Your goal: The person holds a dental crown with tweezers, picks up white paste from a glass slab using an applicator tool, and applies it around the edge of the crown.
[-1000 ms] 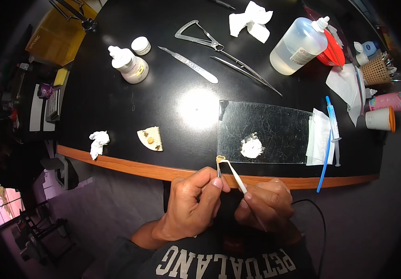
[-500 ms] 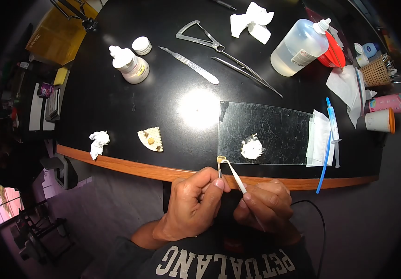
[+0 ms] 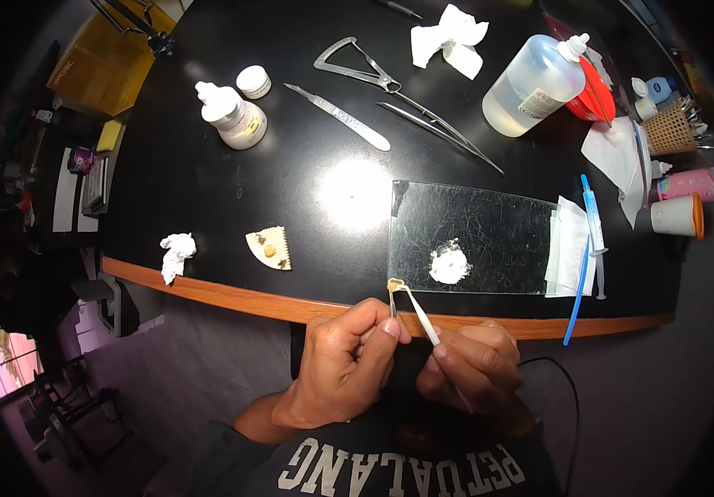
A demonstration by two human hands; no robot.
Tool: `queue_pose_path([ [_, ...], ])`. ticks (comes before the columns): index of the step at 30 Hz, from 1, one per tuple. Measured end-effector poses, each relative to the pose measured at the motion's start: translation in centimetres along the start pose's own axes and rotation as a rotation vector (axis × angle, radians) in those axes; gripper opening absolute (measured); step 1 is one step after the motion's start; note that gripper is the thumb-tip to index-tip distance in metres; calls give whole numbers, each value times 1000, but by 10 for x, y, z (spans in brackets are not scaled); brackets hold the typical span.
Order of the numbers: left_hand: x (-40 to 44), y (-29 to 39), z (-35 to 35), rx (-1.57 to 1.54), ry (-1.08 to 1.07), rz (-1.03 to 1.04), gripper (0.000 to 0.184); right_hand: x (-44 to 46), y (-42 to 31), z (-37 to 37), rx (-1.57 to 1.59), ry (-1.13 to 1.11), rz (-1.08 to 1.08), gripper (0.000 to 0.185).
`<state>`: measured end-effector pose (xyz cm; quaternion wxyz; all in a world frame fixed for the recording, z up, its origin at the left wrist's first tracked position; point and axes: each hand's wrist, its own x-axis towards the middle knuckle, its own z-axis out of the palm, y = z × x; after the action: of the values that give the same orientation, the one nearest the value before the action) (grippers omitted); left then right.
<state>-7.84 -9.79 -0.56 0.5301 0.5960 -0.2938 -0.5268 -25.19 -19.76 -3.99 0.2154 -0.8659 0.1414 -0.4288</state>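
Near the table's front edge, my left hand [image 3: 349, 356] pinches a thin metal tool [image 3: 393, 307] that points up. At its top is a small yellowish piece [image 3: 393, 284]. My right hand [image 3: 477, 360] holds a slim white tool [image 3: 425, 321], whose bent tip touches or nearly touches that piece. Just beyond lies a scratched glass plate [image 3: 489, 215] bearing a white powdery mound [image 3: 449, 263]. To the left, a beige wedge-shaped piece [image 3: 268, 248] with an orange-yellow spot rests on the black table [image 3: 208, 186]. The contact between tip and piece is too small to make out.
A dropper bottle [image 3: 237, 123], small white jar [image 3: 253, 82], scalpel [image 3: 340, 118], caliper [image 3: 357, 62] and tweezers [image 3: 440, 134] lie farther back. On the right are a large bottle [image 3: 527, 91], a syringe [image 3: 593, 219] and a cup [image 3: 676, 215]. Crumpled tissue [image 3: 177, 255] sits left.
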Motion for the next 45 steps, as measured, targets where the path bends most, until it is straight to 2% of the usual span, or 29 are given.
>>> queue_pose_path([
  [5, 0, 2, 0, 5, -5, 0, 23, -1, 0, 1, 8, 27, -1, 28],
  [8, 1, -2, 0, 21, -15, 61, 33, -3, 1, 0, 18, 32, 5, 28],
  [11, 1, -2, 0, 11, -15, 54, 33, -1, 1, 0, 23, 13, 6, 29],
  [14, 0, 0, 0, -28, -9, 7, 24, 0, 0, -2, 22, -13, 1, 29],
  [19, 0, 2, -2, -21, -13, 2, 25, -4, 1, 0, 34, 23, 6, 30],
  [22, 0, 3, -2, -26, -18, -7, 26, 1, 1, -3, 36, -40, -9, 31],
  [26, 0, 6, -3, -32, -19, -35, 26, -5, 1, -1, 26, 22, -1, 32],
  [29, 1, 3, -2, 11, -26, 21, 35, -3, 1, -3, 26, 0, 5, 32],
  [45, 2, -4, -2, 30, -25, 71, 30, -3, 0, -4, 25, -32, -8, 30],
])
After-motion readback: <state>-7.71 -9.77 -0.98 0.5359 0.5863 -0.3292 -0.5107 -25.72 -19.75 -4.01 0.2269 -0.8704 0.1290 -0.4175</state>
